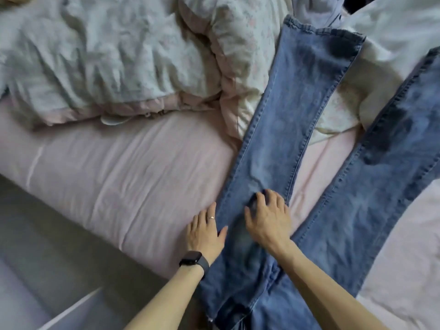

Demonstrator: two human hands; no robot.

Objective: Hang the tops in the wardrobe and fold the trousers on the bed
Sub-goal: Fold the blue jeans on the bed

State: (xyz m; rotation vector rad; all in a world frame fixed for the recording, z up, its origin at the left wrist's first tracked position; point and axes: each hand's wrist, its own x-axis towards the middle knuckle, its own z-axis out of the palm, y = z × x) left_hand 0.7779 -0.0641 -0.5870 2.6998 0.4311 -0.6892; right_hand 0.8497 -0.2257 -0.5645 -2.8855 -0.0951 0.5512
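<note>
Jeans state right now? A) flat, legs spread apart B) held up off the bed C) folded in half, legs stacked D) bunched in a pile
A: the jeans lie flat on the bed, legs apart with bare bed between them; the right hand rests on one leg, the left hand at its edge.

A crumpled pale duvet (pixel 107 55) with a pink underside lies in a heap at the upper left, a white cover (pixel 392 27) lies at the upper right, perhaps a pillow, and the grey floor (pixel 47 246) shows at the lower left.
</note>
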